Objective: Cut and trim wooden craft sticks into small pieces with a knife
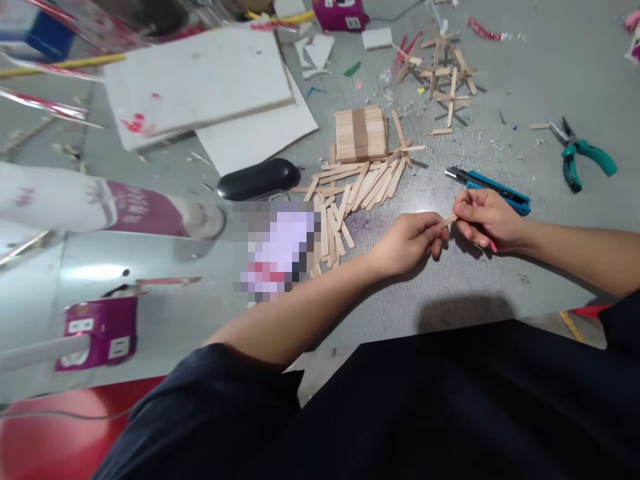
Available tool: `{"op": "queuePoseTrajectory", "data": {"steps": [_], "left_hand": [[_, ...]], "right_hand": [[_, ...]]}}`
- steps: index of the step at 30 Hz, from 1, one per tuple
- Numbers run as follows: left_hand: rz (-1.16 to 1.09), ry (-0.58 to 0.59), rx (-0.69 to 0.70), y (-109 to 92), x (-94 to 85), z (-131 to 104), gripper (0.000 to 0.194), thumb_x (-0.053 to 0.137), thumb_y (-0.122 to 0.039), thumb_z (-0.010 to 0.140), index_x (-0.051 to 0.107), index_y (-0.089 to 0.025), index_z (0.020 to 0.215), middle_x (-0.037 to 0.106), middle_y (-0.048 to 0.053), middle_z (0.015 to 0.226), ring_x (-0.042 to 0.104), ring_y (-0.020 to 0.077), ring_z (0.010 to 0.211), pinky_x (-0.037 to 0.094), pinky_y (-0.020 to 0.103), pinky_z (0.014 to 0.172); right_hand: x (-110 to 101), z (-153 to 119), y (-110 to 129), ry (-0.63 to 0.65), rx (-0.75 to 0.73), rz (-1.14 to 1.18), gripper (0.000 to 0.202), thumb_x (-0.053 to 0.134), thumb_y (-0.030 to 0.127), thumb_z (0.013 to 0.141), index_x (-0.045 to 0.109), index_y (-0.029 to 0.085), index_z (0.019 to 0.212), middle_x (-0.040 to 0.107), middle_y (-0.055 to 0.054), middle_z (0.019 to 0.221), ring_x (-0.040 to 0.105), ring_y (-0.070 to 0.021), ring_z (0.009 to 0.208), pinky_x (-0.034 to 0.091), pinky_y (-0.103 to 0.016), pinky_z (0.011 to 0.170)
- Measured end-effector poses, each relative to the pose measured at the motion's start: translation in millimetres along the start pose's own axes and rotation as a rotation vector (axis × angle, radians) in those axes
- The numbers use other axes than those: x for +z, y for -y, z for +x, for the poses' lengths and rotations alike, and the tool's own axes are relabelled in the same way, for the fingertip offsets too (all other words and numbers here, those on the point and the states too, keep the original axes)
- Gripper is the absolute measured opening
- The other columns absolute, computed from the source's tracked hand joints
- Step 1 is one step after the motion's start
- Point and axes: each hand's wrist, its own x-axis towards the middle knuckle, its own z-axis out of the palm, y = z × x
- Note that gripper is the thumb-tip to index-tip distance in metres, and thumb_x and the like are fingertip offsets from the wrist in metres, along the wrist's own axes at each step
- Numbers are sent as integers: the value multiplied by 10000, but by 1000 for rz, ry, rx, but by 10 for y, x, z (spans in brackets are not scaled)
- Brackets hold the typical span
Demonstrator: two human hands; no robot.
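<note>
My left hand [413, 243] pinches a small piece of wooden stick [448, 221] between thumb and fingers. Touching the other end of that piece is my right hand [483, 217], closed, with a thin pink item [493, 245] sticking out below its fingers. A blue utility knife [500, 190] lies just behind my right hand. Loose wooden sticks [373, 187] are spread to the left of my hands, and a banded bundle of sticks [361, 133] sits behind them.
Crossed-stick pieces [451, 97] stand at the back. Green-handled pliers [590, 155] lie at the right. Further left are a black case [260, 179], a blurred-out phone [280, 250], white boards [200, 80], a bottle [150, 210] and a purple device [100, 331].
</note>
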Motion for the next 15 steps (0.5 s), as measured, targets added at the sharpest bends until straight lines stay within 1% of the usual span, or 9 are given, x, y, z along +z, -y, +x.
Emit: {"op": "queuePoseTrajectory", "data": {"steps": [4,6,8,10,11,12,13,14,15], "left_hand": [[65,-94,12,24,55,3,300,605,-391,1224,762,-221,1033,752,-2,743,671,164,703,520,312,734],[159,-155,-7,18,96,-3,358,602,-393,1229,738,-231,939,783,15,779,695,168,740,524,333,782],[218,-200,-31,18,139,-10,403,579,-383,1233,725,-236,887,808,26,813,726,180,779,536,357,846],[207,-221,-47,51,179,-7,376,569,-409,1237,748,-239,954,821,26,835,740,195,795,541,370,863],[176,-220,-54,84,196,1,327,582,-426,1234,762,-238,1036,829,26,862,756,204,822,548,368,864],[129,-245,-59,128,211,13,236,610,-408,1211,760,-237,1152,829,21,883,769,212,839,555,362,849],[105,-305,-59,180,224,28,186,633,-374,1179,740,-236,1246,818,12,895,752,210,810,544,354,810],[117,-384,-41,238,234,47,225,668,-356,1148,714,-238,1335,795,4,925,707,202,772,517,348,766],[140,-457,1,296,242,67,289,688,-328,1118,681,-242,1394,791,9,994,693,194,775,522,347,766]], "right_hand": [[-40,-20,-18,-194,-120,-217,606,1094,669,911,659,247,896,718,44,633,483,-81,374,364,-225,358],[-35,-51,-32,-319,-200,-368,572,1072,676,916,699,243,890,712,25,628,524,-105,424,396,-246,396],[-22,-73,-50,-414,-264,-511,548,1058,688,899,757,231,875,733,-11,654,613,-145,526,442,-262,462],[-14,-78,-60,-456,-220,-522,543,1093,668,821,776,227,845,731,-19,651,607,-147,543,455,-266,495],[-15,-76,-56,-460,-166,-469,555,1121,642,763,752,231,817,721,-11,648,576,-131,525,442,-261,487],[-21,-70,-42,-455,-143,-447,573,1111,657,753,723,240,820,705,1,639,551,-124,492,418,-258,459],[-34,-62,-16,-443,-127,-435,587,1078,696,769,700,253,841,686,13,619,521,-124,450,384,-260,422],[-55,-49,25,-421,-106,-425,600,1054,724,776,677,264,854,667,24,599,488,-123,413,354,-260,391],[-84,-27,83,-397,-87,-421,609,1044,732,771,650,273,846,638,35,571,450,-118,386,321,-255,369]]}}
